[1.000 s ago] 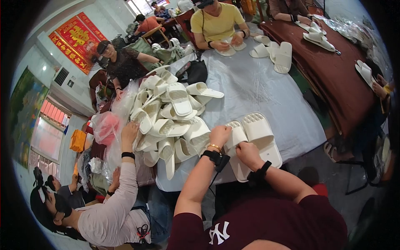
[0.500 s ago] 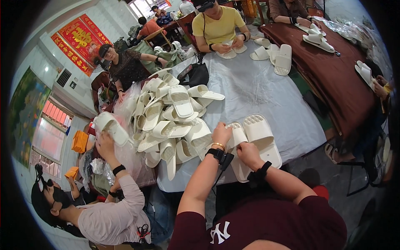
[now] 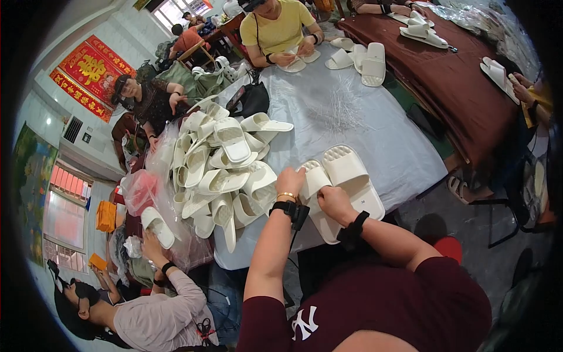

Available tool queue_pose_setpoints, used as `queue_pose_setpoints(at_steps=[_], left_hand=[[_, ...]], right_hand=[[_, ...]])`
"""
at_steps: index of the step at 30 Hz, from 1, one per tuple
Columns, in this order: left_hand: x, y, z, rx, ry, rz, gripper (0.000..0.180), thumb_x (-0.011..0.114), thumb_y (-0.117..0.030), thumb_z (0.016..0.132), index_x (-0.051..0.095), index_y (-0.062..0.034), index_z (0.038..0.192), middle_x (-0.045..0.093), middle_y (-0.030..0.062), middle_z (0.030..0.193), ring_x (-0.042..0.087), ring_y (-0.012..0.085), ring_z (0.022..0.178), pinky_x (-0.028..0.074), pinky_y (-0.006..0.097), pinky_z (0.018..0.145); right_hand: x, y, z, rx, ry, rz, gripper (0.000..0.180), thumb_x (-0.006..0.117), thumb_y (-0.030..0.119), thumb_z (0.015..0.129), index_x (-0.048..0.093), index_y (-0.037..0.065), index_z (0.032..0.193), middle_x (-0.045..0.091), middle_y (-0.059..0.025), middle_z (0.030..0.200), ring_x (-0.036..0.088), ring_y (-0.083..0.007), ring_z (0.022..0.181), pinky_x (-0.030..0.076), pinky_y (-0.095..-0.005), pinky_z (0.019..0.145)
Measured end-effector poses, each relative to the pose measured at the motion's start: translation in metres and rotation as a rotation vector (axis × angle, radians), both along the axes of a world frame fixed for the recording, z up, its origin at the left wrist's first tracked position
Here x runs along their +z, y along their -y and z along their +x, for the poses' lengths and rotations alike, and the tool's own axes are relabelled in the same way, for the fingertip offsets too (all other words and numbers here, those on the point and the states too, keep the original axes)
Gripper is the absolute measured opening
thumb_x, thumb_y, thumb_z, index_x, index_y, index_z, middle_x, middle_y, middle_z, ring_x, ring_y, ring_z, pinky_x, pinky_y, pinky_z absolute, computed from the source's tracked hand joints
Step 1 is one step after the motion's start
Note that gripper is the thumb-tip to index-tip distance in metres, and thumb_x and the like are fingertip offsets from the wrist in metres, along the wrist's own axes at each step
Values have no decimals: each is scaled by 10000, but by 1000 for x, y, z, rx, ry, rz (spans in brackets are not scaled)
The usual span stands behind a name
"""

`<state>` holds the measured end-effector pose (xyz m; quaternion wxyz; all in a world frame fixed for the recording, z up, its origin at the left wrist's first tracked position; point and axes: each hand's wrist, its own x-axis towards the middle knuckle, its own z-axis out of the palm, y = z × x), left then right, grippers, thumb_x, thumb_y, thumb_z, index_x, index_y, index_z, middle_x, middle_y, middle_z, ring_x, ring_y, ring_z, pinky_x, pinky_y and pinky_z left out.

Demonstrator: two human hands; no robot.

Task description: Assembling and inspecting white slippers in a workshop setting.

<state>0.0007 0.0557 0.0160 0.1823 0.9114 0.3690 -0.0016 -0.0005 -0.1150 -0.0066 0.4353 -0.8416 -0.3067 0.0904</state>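
Two cream slide slippers lie side by side on the grey-covered table in front of me, toes pointing away. My left hand (image 3: 291, 183) is closed at the outer edge of the left slipper's strap (image 3: 315, 178), fingertips pinching there. On the other edge of that same strap, my right hand (image 3: 336, 203) is closed, its fingers partly tucked out of sight. The right slipper (image 3: 367, 202) rests untouched against it, just beyond my right hand. Left of my left hand rises a heap of cream slippers (image 3: 232, 144).
A co-worker's hand (image 3: 153, 246) at the left holds a slipper (image 3: 157, 227) beside clear plastic bags (image 3: 186, 234). Across the table (image 3: 404, 161), a person in yellow (image 3: 275, 29) handles slippers. Near them sit a black bag (image 3: 252, 100) and finished-looking slippers (image 3: 372, 64). A brown-covered table (image 3: 463, 94) stands right.
The whole view has shifted a little. At the left, the co-worker has lowered the slipper toward the bags. The person in the dark patterned top has lifted a hand. My hands keep their hold.
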Motion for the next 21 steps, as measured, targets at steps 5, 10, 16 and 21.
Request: queue_pose_setpoints(at_steps=[5,10,16,21], left_hand=[[-25,-24,1,-56,121,-53,375,634,-354,750,697,-2,862,673,208,859,642,373,837,505,403,765],[-28,-21,2,-89,267,-144,233,628,-231,746,705,-42,861,680,177,837,654,336,790,511,388,736],[-22,-16,3,-13,590,-166,174,575,-131,819,635,7,906,668,138,828,662,239,710,513,342,652],[-10,-18,9,104,910,-517,94,487,-71,916,542,-4,952,593,68,800,602,132,603,494,267,524]], right_hand=[[2,-4,-5,11,4,8,199,523,160,806,638,-1,790,638,-228,795,622,-409,751,497,-490,713],[-1,-1,-3,9,-2,36,193,526,159,803,639,2,794,641,-224,795,625,-408,755,500,-487,713],[11,14,-5,76,-51,-78,165,522,100,772,634,-19,793,634,-245,780,631,-409,768,509,-478,705],[46,72,5,289,-18,-345,141,519,48,715,633,-18,766,633,-251,764,628,-418,741,508,-489,665]])
